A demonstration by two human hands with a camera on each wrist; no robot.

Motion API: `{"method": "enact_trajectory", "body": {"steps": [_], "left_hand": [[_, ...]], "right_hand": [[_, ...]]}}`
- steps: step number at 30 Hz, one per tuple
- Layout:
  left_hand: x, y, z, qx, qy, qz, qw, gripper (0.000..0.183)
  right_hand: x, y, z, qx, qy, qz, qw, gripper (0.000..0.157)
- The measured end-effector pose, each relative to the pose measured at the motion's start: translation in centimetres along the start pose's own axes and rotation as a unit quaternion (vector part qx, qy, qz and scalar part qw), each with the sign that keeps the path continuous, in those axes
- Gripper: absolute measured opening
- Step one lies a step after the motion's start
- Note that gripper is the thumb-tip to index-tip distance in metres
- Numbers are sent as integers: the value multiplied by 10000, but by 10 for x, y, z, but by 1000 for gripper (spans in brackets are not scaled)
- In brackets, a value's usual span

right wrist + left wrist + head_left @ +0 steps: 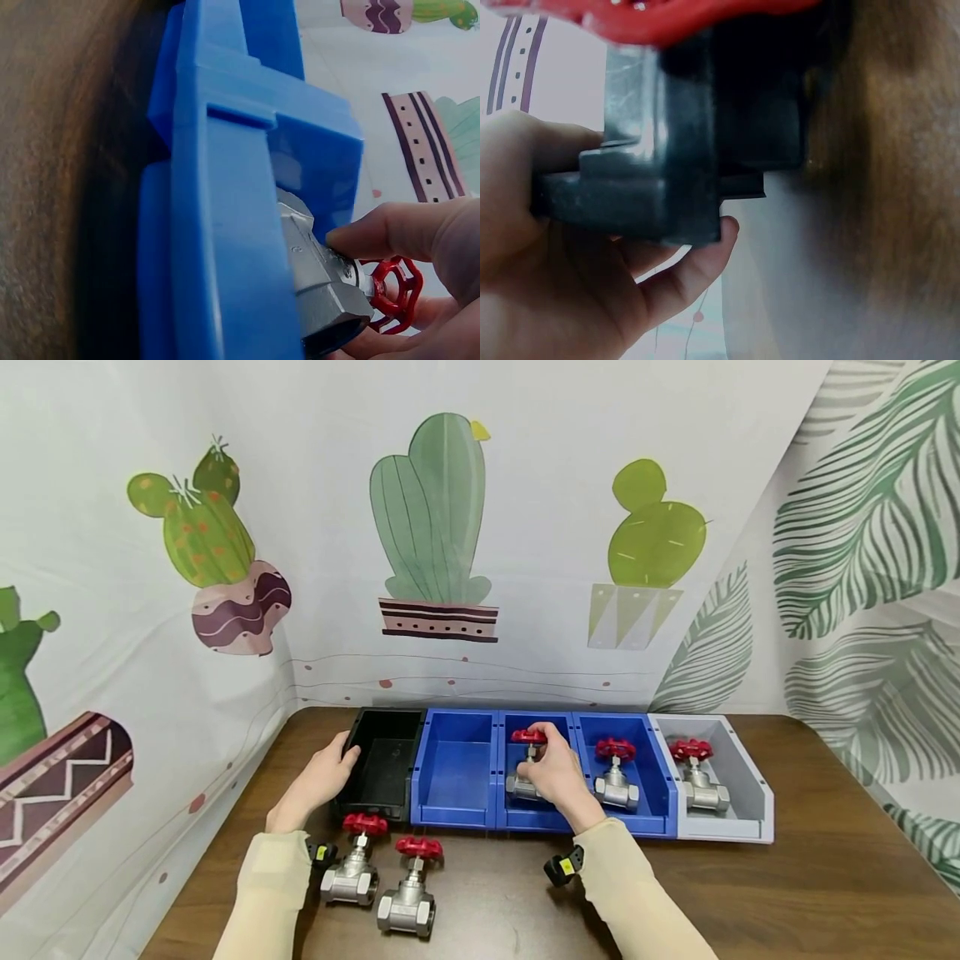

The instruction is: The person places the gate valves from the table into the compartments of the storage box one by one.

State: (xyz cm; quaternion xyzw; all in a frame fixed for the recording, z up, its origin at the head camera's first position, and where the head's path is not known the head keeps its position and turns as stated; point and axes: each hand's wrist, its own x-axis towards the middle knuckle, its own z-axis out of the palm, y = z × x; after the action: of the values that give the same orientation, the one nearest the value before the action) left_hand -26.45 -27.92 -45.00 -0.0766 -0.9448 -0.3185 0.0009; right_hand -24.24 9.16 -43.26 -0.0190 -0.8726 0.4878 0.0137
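Note:
My left hand [320, 779] grips the left wall of a black bin [384, 810]; in the left wrist view the thumb and fingers lie on either side of the bin's wall [660, 172]. With my right hand [555, 770] I hold a steel gate valve [522, 787] with a red handwheel, inside the middle blue bin [532, 820]. The right wrist view shows the thumb against the valve body [319, 262] and fingers behind the red handwheel [397, 295]. Two more gate valves stand on the table before the black bin, one left [350, 878], one right [407, 903].
To the left of the middle bin is an empty blue bin [456, 814]. The right blue bin [652, 824] holds a gate valve [617, 785], and the grey bin [757, 827] at the row's end holds another [703, 789]. A printed cloth [540, 677] hangs behind the wooden table [810, 877].

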Motion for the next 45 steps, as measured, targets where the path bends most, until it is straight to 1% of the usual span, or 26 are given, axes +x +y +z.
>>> {"method": "enact_trajectory", "body": {"steps": [7, 12, 17, 22, 26, 36, 41, 45], "left_hand": [[-1, 2, 0, -4, -59, -17, 10000, 46], [-2, 1, 0, -19, -48, -52, 10000, 46], [-3, 0, 1, -31, -62, -97, 9999, 46], [-3, -2, 1, -35, -19, -111, 9999, 45], [-2, -1, 1, -48, -58, -127, 9999, 46], [-4, 0, 0, -47, -35, -165, 9998, 46], [-2, 1, 0, -41, -81, -134, 9999, 46], [0, 1, 0, -49, -69, -121, 9999, 46]], "right_hand": [[3, 2, 5, -6, -86, 284, 9996, 63], [7, 1, 5, -214, -168, 320, 9991, 62], [11, 0, 5, -379, -380, 372, 9979, 62], [12, 1, 6, -328, -521, 494, 9969, 64], [13, 2, 7, -260, -553, 577, 9965, 66], [11, 3, 10, -181, -738, 789, 9940, 78], [9, 4, 9, -139, -815, 811, 9933, 79], [6, 3, 7, -69, -785, 710, 9944, 78]]}}
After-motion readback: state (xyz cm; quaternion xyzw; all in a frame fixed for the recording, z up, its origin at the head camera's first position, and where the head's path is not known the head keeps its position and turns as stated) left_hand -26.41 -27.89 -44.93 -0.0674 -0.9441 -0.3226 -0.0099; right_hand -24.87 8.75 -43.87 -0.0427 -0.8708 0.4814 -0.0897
